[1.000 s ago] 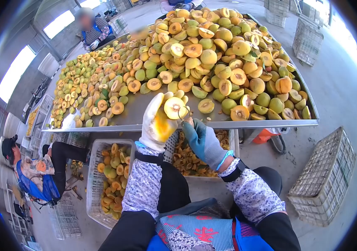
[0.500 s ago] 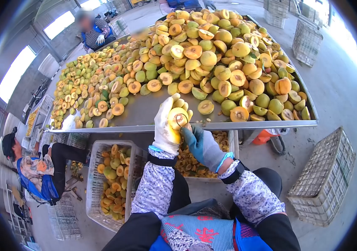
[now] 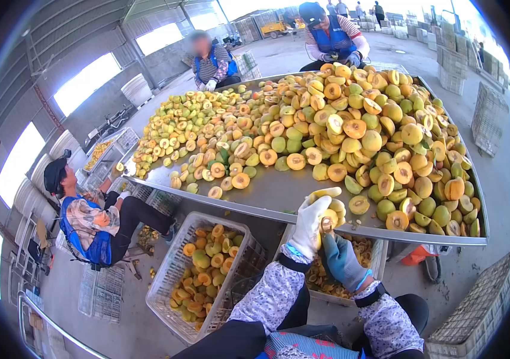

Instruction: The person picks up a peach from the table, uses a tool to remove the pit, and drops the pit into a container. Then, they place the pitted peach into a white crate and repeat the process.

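My left hand [image 3: 313,222], in a white glove with yellowed fingers, is closed around a halved yellow fruit [image 3: 328,220] near the table's front edge. The cut side and brown centre of the fruit face my right hand. My right hand [image 3: 343,261], in a blue-grey glove, is pinched just below the fruit; whatever its fingers hold is too small to make out. Behind both hands, a large heap of halved yellow-green fruit [image 3: 350,128] covers much of the metal table [image 3: 273,209].
A white crate of fruit [image 3: 160,299] stands below the table at left, another crate [image 3: 380,258] beneath my hands. Stacked crates [image 3: 479,311] are at lower right. One person [image 3: 93,221] sits at left; two others [image 3: 213,63] [image 3: 333,36] sit behind the table.
The camera view has tilted up and swung left, so the table and crates appear lower and farther right. The far person's upper body now shows. Both hands remain together at the fruit.
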A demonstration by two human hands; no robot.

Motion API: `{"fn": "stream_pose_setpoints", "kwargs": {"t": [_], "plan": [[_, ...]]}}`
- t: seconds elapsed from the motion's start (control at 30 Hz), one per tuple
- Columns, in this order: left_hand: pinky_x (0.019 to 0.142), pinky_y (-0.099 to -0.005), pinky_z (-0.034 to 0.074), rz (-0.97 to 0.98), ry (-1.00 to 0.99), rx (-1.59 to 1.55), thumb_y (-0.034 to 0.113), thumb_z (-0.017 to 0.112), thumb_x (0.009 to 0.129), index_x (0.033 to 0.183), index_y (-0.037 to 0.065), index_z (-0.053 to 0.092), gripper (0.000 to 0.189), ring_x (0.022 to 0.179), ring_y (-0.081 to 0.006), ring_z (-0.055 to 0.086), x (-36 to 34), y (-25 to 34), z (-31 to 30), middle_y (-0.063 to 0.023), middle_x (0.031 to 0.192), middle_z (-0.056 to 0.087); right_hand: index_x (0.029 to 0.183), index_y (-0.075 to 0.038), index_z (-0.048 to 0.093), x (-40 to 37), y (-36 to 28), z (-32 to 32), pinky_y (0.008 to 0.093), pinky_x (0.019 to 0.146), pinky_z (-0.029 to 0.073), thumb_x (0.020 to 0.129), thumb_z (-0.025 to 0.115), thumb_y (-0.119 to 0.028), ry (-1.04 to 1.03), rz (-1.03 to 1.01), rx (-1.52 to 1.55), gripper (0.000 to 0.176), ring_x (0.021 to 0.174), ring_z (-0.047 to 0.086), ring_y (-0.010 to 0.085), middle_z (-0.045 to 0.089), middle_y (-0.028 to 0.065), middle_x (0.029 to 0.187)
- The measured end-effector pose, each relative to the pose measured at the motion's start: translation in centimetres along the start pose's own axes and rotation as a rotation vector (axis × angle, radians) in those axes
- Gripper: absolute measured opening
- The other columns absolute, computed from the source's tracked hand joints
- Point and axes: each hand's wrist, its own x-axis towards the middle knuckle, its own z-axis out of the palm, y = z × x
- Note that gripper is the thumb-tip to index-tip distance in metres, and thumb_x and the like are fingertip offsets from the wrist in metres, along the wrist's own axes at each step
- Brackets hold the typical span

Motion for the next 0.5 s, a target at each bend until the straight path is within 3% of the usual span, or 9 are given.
{"fn": "stream_pose_setpoints", "kwargs": {"t": [0.1, 0.13, 0.27, 0.33, 0.43, 0.5], "plan": [[0.075, -0.0377, 0.062, 0.039, -0.084, 0.019, 0.021, 0.055, 0.1, 0.127, 0.002, 0.063, 0.033, 0.083, -0.0232, 0.071, -0.1, 0.1, -0.4, -0.0119, 0.095, 0.07, 0.087, -0.008, 0.063, -1.0, -4.3, -0.6, 0.0287, 0.045, 0.037, 0.103, 0.047, -0.055, -0.173, 0.454, 0.238, 0.052, 0.049, 0.047, 0.0123, 0.052, 0.0016, 0.061], [0.076, -0.0379, 0.062, 0.059, -0.112, 0.027, 0.022, 0.055, 0.101, 0.127, 0.002, 0.063, 0.034, 0.083, -0.0233, 0.071, 0.0, 0.2, -0.3, -0.012, 0.095, 0.07, 0.083, -0.01, 0.059, -1.0, -4.2, -0.6, 0.0302, 0.037, 0.033, 0.101, 0.044, -0.062, -0.183, 0.454, 0.234, 0.057, 0.04, 0.041, 0.0149, 0.045, 0.0005, 0.056], [0.074, -0.0352, 0.059, 0.03, 0.04, 0.063, 0.032, 0.055, 0.103, 0.13, 0.0, 0.062, 0.042, 0.081, -0.0223, 0.07, -1.1, 1.5, 2.0, -0.0132, 0.095, 0.072, 0.083, -0.011, 0.058, -1.0, -5.1, -0.9, 0.0279, 0.038, 0.032, 0.103, 0.043, -0.06, -0.13, 0.361, 0.087, 0.055, 0.041, 0.039, 0.0128, 0.045, -0.0001, 0.056], [0.07, -0.0327, 0.058, 0.032, -0.075, 0.092, 0.034, 0.054, 0.104, 0.129, -0.001, 0.062, 0.044, 0.079, -0.021, 0.07, -0.7, 1.2, 0.9, -0.0131, 0.093, 0.072, 0.082, -0.013, 0.056, -1.0, -4.2, -0.5, 0.026, 0.038, 0.029, 0.104, 0.041, -0.06, -0.132, 0.225, 0.029, 0.054, 0.04, 0.036, 0.0112, 0.042, -0.0019, 0.056], [0.063, -0.0288, 0.055, 0.011, -0.213, 0.151, 0.036, 0.052, 0.105, 0.12, -0.002, 0.067, 0.044, 0.068, -0.018, 0.068, -0.2, 1.5, 0.6, -0.0107, 0.08, 0.072, 0.082, -0.015, 0.053, -1.7, -6.3, -1.7, 0.0238, 0.037, 0.024, 0.105, 0.039, -0.059, -0.371, 0.595, 0.498, 0.052, 0.041, 0.031, 0.0085, 0.037, -0.0049, 0.056], [0.061, -0.0281, 0.054, -0.014, -0.372, 0.274, 0.036, 0.053, 0.105, 0.115, -0.003, 0.07, 0.044, 0.064, -0.0172, 0.066, 0.4, 1.9, -0.2, -0.0097, 0.075, 0.071, 0.083, -0.016, 0.051, -1.7, -5.2, -2.3, 0.0235, 0.037, 0.023, 0.105, 0.039, -0.059, -0.5, 0.597, 0.666, 0.05, 0.041, 0.029, 0.0076, 0.035, -0.006, 0.056]]}}
